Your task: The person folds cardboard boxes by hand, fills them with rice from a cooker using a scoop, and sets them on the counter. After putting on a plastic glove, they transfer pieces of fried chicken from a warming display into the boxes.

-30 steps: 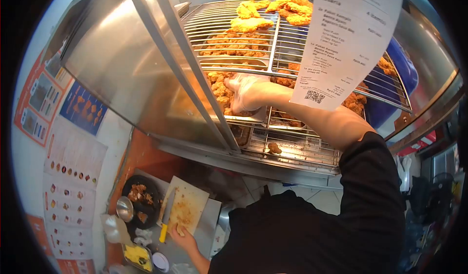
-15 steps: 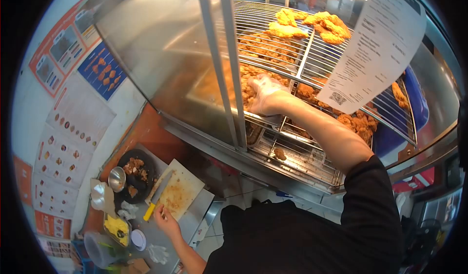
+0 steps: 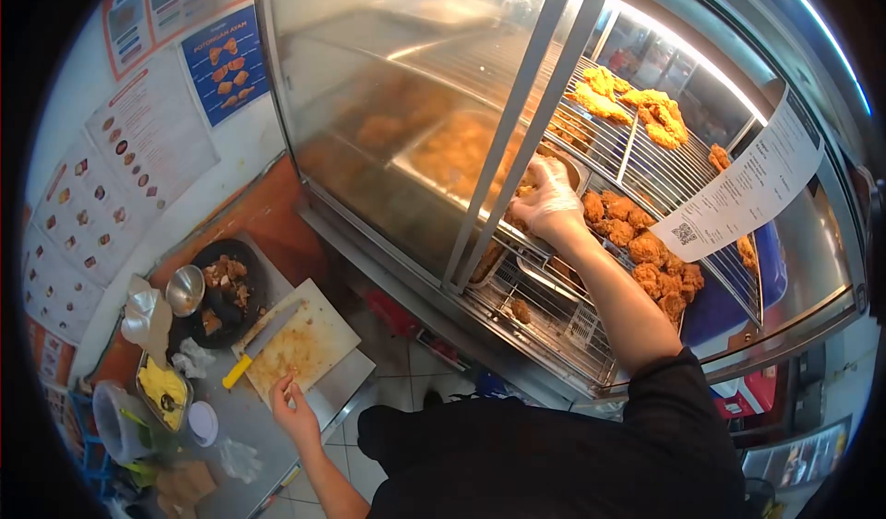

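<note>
In a clear plastic glove, my right hand (image 3: 551, 203) reaches into a metal tray (image 3: 579, 170) inside the glass-fronted warmer. Its fingers curl down over fried chicken (image 3: 524, 190), and the door frame partly hides the fingertips. More fried chicken pieces (image 3: 648, 265) lie beside my wrist. My bare left hand (image 3: 293, 410) hovers at the near edge of a white cutting board (image 3: 318, 327), palm up, fingers loosely bent and apart, nothing visible in them. A knife with a yellow handle (image 3: 237, 371) rests on the board's left side, just beyond that hand.
Yellow-coated chicken (image 3: 657, 118) sits on the upper wire rack (image 3: 637, 155). A printed receipt (image 3: 738, 196) hangs from the warmer front. Left of the board stand a black mortar (image 3: 251, 309), a metal bowl (image 3: 185, 290), a yellow-filled tub (image 3: 164, 392) and a round white lid (image 3: 203, 422).
The camera view has shifted, moving the warmer rightward in frame. My right hand stays in the tray, with its fingers now further behind the door frame. My left hand remains by the board.
</note>
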### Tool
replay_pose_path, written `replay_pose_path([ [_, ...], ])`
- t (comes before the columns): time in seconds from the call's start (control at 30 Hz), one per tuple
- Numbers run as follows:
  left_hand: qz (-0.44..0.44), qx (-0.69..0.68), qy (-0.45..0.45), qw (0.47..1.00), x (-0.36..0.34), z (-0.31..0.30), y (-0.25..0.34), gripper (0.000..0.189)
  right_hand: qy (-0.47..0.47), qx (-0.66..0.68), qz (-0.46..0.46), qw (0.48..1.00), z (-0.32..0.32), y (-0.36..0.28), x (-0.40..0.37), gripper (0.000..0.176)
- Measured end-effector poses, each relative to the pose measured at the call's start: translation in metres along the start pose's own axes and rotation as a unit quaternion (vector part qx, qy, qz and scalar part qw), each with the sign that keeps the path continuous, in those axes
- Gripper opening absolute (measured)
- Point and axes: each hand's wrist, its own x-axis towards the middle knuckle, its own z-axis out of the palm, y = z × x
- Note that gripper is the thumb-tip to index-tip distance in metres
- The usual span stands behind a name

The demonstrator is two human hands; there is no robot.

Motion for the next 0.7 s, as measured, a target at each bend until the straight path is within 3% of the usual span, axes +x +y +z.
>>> replay_pose_path([
  [0.03,-0.013,-0.001,0.009,1.000,-0.001,-0.004,-0.003,0.016,0.080,0.030,-0.036,0.996,0.004,0.002,-0.006,0.059],
  [0.13,-0.039,-0.006,0.017,0.999,-0.001,-0.013,-0.018,0.016,0.133,0.083,0.013,0.988,0.004,0.011,0.005,0.052],
  [0.17,-0.051,-0.007,0.016,0.999,-0.001,-0.016,-0.020,0.016,0.058,0.150,0.118,0.980,-0.013,-0.001,0.006,0.055],
  [0.2,-0.050,-0.005,0.017,0.999,-0.001,-0.019,-0.022,0.016,0.058,0.153,0.119,0.979,-0.023,-0.010,0.005,0.055],
  [0.27,-0.060,-0.010,0.004,0.998,0.001,-0.022,-0.021,0.016,-0.020,0.001,0.093,0.995,-0.035,-0.018,0.007,0.074],
  [0.3,-0.057,-0.008,0.005,0.998,0.003,-0.022,-0.020,0.016,-0.060,-0.074,-0.002,0.995,-0.034,-0.005,0.012,0.096],
  [0.33,-0.058,-0.015,0.003,0.998,0.005,-0.021,-0.018,0.016,-0.059,-0.071,0.000,0.996,-0.037,-0.013,0.015,0.096],
  [0.4,-0.054,-0.019,-0.004,0.998,0.007,-0.020,-0.014,0.016,-0.184,-0.157,0.044,0.969,-0.048,-0.031,0.025,0.109],
  [0.43,-0.048,-0.017,-0.017,0.999,0.010,-0.017,-0.011,0.017,-0.185,-0.111,-0.009,0.976,-0.029,-0.005,0.040,0.112],
  [0.53,-0.026,-0.024,-0.047,0.998,0.017,-0.012,0.006,0.018,-0.241,0.045,-0.059,0.968,-0.031,0.007,0.051,0.110],
  [0.7,-0.017,-0.028,-0.065,0.997,0.026,-0.006,0.014,0.019,-0.240,0.099,-0.146,0.955,-0.028,0.029,0.059,0.101],
])
